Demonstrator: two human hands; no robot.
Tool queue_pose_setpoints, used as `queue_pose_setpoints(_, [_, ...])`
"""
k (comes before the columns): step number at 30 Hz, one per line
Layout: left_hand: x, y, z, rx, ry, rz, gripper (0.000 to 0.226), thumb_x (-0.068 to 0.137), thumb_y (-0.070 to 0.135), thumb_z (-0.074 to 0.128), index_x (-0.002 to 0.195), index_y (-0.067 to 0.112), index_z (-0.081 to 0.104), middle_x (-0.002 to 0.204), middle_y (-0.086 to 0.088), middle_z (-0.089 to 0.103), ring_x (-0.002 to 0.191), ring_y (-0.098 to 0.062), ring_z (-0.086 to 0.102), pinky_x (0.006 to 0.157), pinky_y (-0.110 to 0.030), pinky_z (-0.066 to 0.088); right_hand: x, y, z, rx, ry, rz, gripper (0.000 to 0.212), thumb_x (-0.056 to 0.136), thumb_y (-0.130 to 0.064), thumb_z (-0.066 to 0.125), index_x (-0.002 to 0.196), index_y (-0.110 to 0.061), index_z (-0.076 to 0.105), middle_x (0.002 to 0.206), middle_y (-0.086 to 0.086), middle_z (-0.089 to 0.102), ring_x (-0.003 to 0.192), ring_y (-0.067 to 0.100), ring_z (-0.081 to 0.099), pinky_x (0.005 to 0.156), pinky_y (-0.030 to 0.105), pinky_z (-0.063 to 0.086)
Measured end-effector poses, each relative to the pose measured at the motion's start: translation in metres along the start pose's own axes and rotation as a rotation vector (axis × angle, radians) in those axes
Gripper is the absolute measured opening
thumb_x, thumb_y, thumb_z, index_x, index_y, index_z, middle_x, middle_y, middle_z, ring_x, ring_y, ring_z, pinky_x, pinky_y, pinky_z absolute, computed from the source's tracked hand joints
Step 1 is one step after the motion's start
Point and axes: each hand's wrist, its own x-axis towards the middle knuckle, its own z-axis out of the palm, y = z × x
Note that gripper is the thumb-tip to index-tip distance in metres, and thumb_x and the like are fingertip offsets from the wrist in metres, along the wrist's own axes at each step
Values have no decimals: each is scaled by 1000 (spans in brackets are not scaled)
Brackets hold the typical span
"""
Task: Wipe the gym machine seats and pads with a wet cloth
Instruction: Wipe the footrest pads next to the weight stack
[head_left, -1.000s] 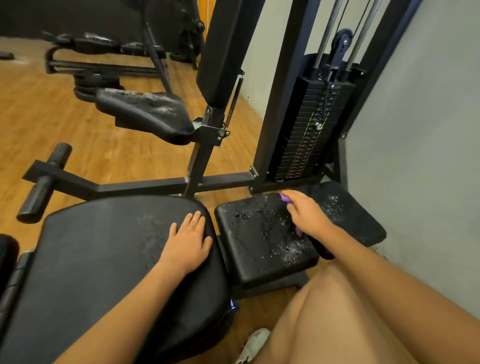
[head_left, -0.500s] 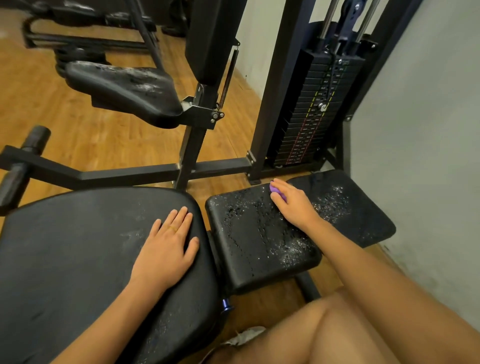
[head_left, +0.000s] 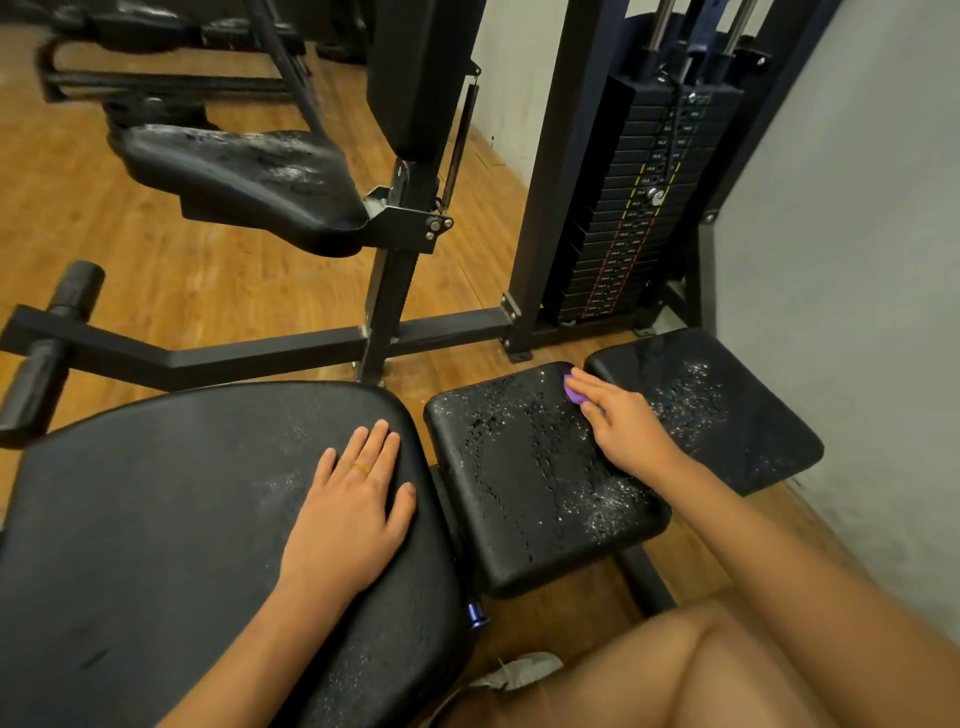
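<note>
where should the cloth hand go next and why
Probably draw the right hand and purple cloth back toward the near edge of the middle pad: the cloth sits at its far edge, and droplets cover the surface nearer the person.

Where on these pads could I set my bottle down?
The big seat is bare left of the left hand. The end pad by the wall is free but wet. The middle pad is crowded at its far corner: right hand presses purple cloth.
</note>
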Motion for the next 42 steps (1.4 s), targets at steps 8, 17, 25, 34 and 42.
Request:
queue_pose_setpoints(8, [2, -3, -2, 12, 8, -5, 77, 91, 57, 7, 159, 21, 16, 166, 5, 6, 150, -10, -3, 123, -36, -1, 44, -10, -2, -45, -23, 31, 42, 102, -13, 47, 143, -15, 49, 150, 0, 45, 141, 17, 39, 120, 40, 26])
queue_pose_setpoints(17, [2, 1, -2, 3, 7, 8, 73, 94, 54, 13, 158, 19, 20, 166, 2, 10, 153, -15, 4, 123, -40, 4, -99, -12, -22, -103, -38, 19, 44, 99, -9, 53, 142, -19, 52, 149, -14, 41, 137, 1, 37, 107, 0, 17])
queue_pose_setpoints(25, [-4, -6, 1, -1, -5, 1, 72, 95, 53, 17, 158, 18, 22, 166, 1, 12, 153, -16, 6, 123, -41, 5, -49, -17, -9, -150, -77, 24, 43, 102, -13, 49, 145, -13, 48, 153, -3, 39, 140, 12, 37, 115, 19, 20])
queue_pose_setpoints(34, [-3, -4, -2, 1, -2, 3, 76, 93, 56, 13, 157, 18, 23, 165, 1, 14, 153, -16, 7, 124, -42, 7, 43, -24, 0, -157, -113, 54, 42, 104, -18, 43, 146, -18, 46, 155, -2, 39, 143, 21, 35, 118, 40, 27])
queue_pose_setpoints(42, [-1, -4, -4, 33, 1, -5, 75, 93, 55, 12, 157, 17, 23, 165, 0, 13, 153, -17, 8, 124, -42, 8, -82, -25, -23, -126, -92, 53, 43, 102, -13, 48, 145, -22, 48, 153, -12, 38, 140, 7, 36, 115, 23, 24])
